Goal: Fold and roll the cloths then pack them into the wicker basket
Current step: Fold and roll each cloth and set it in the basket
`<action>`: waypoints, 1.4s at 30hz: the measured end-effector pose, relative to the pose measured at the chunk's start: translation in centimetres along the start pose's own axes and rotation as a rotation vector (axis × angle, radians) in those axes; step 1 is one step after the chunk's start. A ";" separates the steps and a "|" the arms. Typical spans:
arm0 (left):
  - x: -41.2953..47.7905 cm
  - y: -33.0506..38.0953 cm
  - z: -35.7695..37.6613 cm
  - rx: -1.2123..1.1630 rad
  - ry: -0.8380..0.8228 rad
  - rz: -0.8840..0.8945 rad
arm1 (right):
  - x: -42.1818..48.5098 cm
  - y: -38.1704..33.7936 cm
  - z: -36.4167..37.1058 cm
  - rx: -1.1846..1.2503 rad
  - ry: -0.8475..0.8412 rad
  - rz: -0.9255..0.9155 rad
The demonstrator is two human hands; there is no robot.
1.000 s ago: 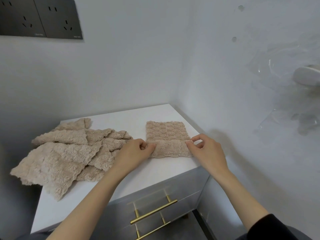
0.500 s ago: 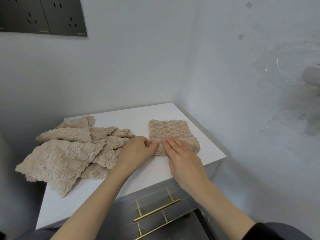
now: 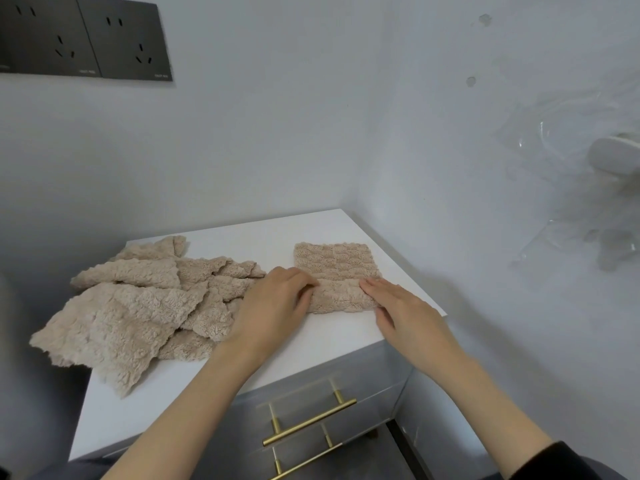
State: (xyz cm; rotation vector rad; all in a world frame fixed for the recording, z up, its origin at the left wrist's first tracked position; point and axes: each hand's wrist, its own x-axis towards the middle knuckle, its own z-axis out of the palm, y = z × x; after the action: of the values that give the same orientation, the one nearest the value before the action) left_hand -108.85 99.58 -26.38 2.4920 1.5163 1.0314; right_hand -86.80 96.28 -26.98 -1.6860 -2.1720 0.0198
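A beige textured cloth (image 3: pixel 334 263) lies folded into a narrow strip on the white cabinet top (image 3: pixel 263 233), its near end turned up into a low roll (image 3: pixel 341 296). My left hand (image 3: pixel 273 306) holds the roll's left end with curled fingers. My right hand (image 3: pixel 398 306) lies flat, fingers straight, pressing on the roll's right end. A heap of several loose beige cloths (image 3: pixel 138 306) is spread over the left half of the top, partly hanging off its left edge. No wicker basket is in view.
The cabinet stands in a corner, with walls behind and to the right. Gold drawer handles (image 3: pixel 308 422) run along its grey front. Dark wall sockets (image 3: pixel 86 36) sit high on the left. A white fixture (image 3: pixel 613 161) under clear film sticks out of the right wall.
My right hand has slid from the roll's middle to its right end, fingers flat. One second ago it pinched that corner. My left hand has stayed at the left end.
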 end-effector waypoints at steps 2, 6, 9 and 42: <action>-0.2 -0.4 -0.3 0.014 -0.055 -0.005 | 0.2 0.3 -0.2 0.069 -0.012 0.017; -0.5 -1.2 -0.8 0.109 -0.247 -0.024 | 0.6 1.0 -0.2 0.178 -0.042 0.030; -0.3 -1.3 -0.9 0.047 -0.219 -0.057 | 1.0 1.3 -0.3 0.214 -0.004 0.040; 0.6 -0.5 0.3 -0.066 -0.082 -0.525 | -0.1 -5.8 1.5 -0.232 0.138 -0.168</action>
State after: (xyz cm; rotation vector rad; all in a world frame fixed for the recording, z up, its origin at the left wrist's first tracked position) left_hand -108.89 100.39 -26.53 1.8964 1.9177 0.8552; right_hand -92.64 94.94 -26.95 -1.5627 -2.2726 -0.3961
